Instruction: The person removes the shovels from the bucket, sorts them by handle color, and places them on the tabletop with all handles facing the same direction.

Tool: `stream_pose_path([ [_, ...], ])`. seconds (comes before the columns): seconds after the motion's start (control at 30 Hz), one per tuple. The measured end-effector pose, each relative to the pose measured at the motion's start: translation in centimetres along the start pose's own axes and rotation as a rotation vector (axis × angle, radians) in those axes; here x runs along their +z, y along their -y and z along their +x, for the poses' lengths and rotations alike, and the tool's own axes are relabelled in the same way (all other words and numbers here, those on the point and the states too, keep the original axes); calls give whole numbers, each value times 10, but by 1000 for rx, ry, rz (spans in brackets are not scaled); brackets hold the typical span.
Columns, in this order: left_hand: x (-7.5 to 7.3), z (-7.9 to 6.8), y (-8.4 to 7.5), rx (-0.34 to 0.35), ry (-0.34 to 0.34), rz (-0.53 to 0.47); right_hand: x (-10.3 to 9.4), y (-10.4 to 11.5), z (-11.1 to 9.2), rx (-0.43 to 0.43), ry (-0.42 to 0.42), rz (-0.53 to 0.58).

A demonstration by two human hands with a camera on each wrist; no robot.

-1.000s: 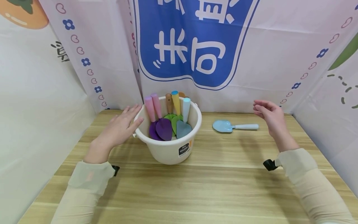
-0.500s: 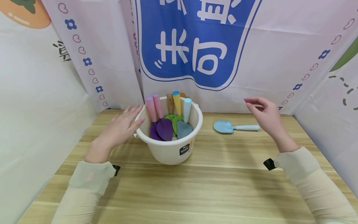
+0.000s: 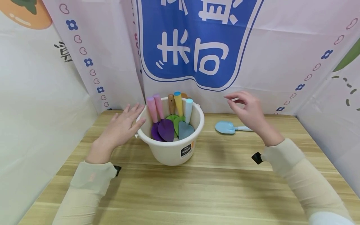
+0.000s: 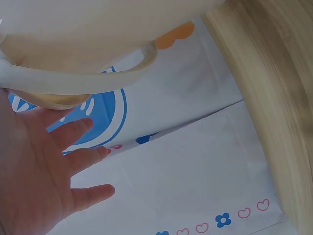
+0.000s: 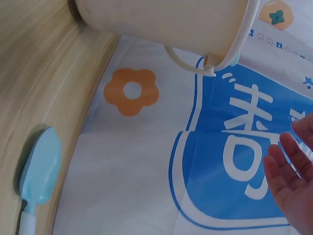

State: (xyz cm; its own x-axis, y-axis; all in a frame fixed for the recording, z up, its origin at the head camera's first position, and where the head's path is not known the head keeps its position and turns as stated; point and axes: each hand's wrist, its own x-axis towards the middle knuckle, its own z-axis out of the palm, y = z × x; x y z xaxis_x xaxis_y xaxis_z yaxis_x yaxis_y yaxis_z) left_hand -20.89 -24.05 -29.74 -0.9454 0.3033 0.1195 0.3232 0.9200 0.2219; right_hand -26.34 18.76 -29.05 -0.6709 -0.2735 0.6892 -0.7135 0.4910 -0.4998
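A white bucket (image 3: 166, 153) stands on the table, holding several small trowels with their handles up. Two have pink handles (image 3: 152, 109) and purple blades (image 3: 166, 130); behind them are a brown handle (image 3: 171, 104) and a yellow handle (image 3: 178, 104) with green blades. At the right inside leans a trowel with a pale blue handle (image 3: 188, 111) and a grey-blue blade. My left hand (image 3: 120, 127) rests on the bucket's left rim, fingers spread. My right hand (image 3: 249, 112) hangs in the air, fingers loosely bent around nothing, partly covering a light blue trowel (image 3: 225, 127) lying on the table.
The wood-grain table (image 3: 168, 193) ends at a printed cloth backdrop (image 3: 112, 72), and cloth also encloses both sides. The bucket's white carrying handle (image 4: 78, 82) hangs outside it in the left wrist view.
My right hand has moved left toward the bucket, with its thumb and fingertips closer together, and now covers the end of the loose trowel's handle. My left hand stays on the rim.
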Motion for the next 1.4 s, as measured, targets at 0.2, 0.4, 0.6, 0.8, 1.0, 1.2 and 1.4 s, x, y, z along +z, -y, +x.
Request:
stream_pose_path([
  [0.2,1,0,-1,-2,1,-1,13,10,10,-59,42,-4],
  [0.4,2,-1,0,-7,9,-7,28,20,17,-72,117,12],
  [0.6,2,-1,0,-7,15,-11,44,26,22,-74,187,14],
  [0.8,1,1,0,-6,12,-17,60,26,29,-109,238,2],
  [1.0,0,1,0,-5,13,-21,76,27,38,-32,284,-32],
  [1.2,1,0,-1,-10,15,-27,84,25,43,28,287,-56],
  [1.4,1,0,0,-9,6,-32,89,24,48,73,301,-47],
])
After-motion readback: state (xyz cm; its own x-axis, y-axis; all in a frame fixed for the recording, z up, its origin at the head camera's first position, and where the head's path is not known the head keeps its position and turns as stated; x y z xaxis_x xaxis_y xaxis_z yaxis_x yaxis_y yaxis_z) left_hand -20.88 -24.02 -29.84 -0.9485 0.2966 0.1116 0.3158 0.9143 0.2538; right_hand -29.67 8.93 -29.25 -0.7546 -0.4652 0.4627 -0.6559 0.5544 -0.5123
